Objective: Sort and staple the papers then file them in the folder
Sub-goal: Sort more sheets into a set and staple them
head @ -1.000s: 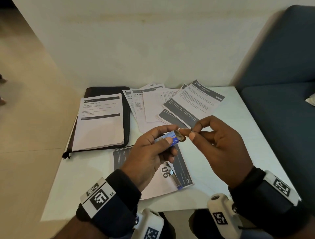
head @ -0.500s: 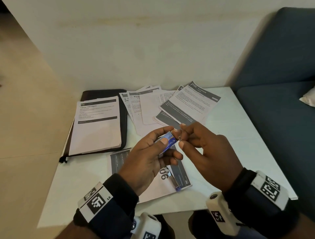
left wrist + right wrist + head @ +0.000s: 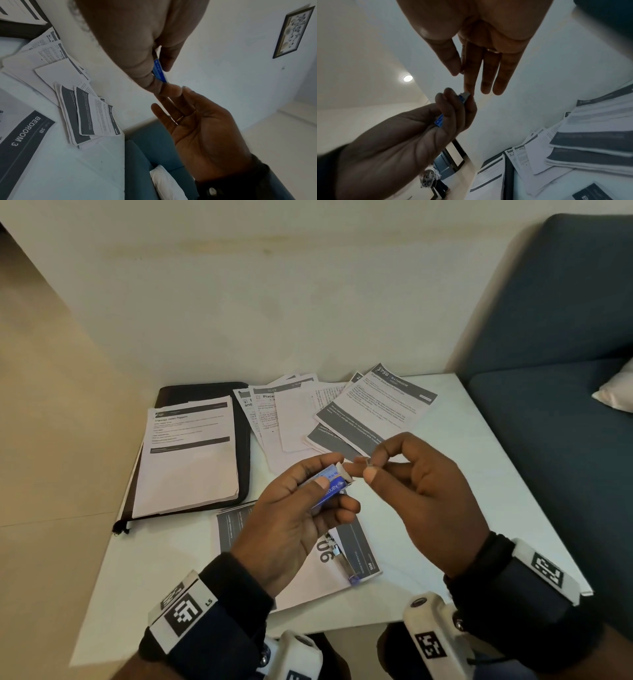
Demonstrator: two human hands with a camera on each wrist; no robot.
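Above the table my left hand [image 3: 327, 477] grips a small blue staple box [image 3: 331, 487], its white end flap open toward the right. Just right of that flap, my right hand [image 3: 370, 468] pinches a short strip of staples [image 3: 368, 461] between thumb and forefinger. In the right wrist view the box [image 3: 439, 121] sits in the left fingers below the pinch. A stapler [image 3: 346, 566] lies on a grey-banded sheet [image 3: 342, 583] under my hands. A black folder [image 3: 202, 390] at the left carries a paper stack [image 3: 188, 453]. Loose printed sheets [image 3: 373, 409] are fanned out at the back.
The white table [image 3: 479, 474] stands against a pale wall. A blue sofa [image 3: 565, 371] with a white cushion [image 3: 616, 392] runs along its right side. Beige floor lies to the left of the table.
My right thumb and forefinger have drawn a little to the right, away from the box's open end, with the staples pinched between them. The left hand keeps its hold on the box.
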